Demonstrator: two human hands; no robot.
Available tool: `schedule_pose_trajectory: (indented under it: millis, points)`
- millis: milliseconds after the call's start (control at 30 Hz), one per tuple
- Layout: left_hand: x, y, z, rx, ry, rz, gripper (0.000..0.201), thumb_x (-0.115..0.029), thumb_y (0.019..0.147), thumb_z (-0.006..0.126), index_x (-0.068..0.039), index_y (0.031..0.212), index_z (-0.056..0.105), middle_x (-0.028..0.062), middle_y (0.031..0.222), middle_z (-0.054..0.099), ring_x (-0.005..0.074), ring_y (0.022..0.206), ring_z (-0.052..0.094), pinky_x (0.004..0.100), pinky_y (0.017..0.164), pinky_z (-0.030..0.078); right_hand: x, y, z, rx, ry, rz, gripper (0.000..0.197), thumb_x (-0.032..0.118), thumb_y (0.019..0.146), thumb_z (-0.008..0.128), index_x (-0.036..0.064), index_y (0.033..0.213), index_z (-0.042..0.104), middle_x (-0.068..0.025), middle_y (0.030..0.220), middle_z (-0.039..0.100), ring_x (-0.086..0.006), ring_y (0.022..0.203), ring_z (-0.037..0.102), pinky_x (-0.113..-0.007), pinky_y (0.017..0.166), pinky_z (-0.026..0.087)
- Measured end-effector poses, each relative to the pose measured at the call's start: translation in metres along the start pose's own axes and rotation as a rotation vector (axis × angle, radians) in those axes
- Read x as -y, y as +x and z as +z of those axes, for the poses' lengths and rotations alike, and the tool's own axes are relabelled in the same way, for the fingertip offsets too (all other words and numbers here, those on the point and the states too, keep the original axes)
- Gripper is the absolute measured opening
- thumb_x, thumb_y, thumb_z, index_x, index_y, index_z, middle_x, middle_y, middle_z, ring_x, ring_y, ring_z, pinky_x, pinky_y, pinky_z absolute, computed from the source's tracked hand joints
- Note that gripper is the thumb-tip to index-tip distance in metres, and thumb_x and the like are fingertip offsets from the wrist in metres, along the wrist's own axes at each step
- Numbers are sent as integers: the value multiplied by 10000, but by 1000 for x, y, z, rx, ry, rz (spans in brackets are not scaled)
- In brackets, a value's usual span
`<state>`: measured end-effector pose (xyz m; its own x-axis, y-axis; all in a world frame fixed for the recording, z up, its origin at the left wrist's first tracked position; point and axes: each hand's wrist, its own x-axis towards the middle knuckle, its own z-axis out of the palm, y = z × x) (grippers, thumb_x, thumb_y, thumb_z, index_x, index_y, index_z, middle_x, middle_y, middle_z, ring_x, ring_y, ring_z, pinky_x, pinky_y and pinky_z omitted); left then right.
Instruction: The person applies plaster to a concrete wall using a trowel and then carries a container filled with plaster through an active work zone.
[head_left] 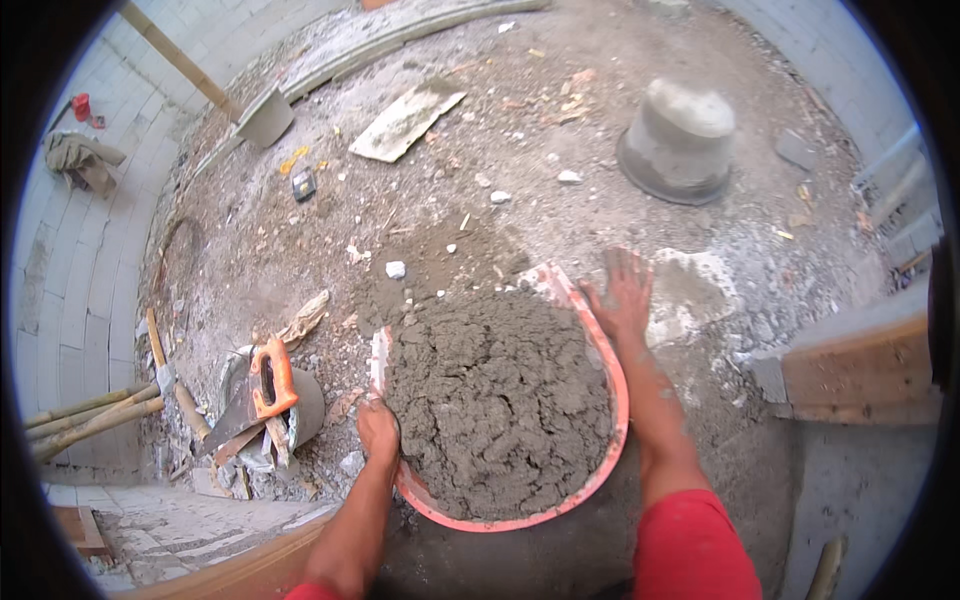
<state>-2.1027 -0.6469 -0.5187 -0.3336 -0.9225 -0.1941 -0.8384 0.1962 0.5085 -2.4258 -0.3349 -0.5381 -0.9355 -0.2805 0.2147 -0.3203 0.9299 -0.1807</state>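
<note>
Two bare hands grip a round, shallow orange tub (612, 440) heaped with grey, lumpy, damp-looking mortar (497, 400); the tub sits low in the middle of the view on a gritty, dust-coloured floor (420, 220); its thin flexible rim is bent out of round at the far edge. The left hand (378, 428) clamps the near-left rim, fingers curled together over the edge; the right hand (621, 296) lies at the far-right rim, fingers spread apart and flat, palm down against the rim and the floor beside it; a red sleeve (690, 545) covers the right upper arm. Left of the tub, a handsaw with an orange handle (272, 378) rests across a small grey bucket (300, 410) amid rubble; wooden tool handles (90, 415) lie farther left. Well beyond the tub, an upturned, cement-crusted grey bucket (680, 140) stands on the floor; a flat pale board (405, 120) and a shovel blade (265, 118) lie toward the far left. Pale block walls (70, 280) curve around the scene.
</note>
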Motion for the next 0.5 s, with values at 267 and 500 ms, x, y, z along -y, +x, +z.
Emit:
schedule_pose_trajectory:
  millis: [267, 500]
  points:
    - [25, -21, -11, 44, -54, -144, 560, -376, 1030, 417, 136, 1178, 589, 320, 1144, 635, 437, 1064, 595, 435, 965, 420, 7, -14, 22, 182, 43, 30, 746, 554, 921, 549, 137, 1517, 384, -80, 1603, 310, -300, 1515, 182, -529, 1227, 90]
    - [36, -6, -17, 111, 29, -160, 439, -299, 1011, 425, 104, 1048, 593, 265, 1043, 622, 432, 1003, 559, 488, 917, 403, 11, 8, 13, 290, 35, 66, 732, 504, 906, 571, 153, 1519, 378, -46, 1595, 318, -295, 1511, 192, -534, 1219, 109]
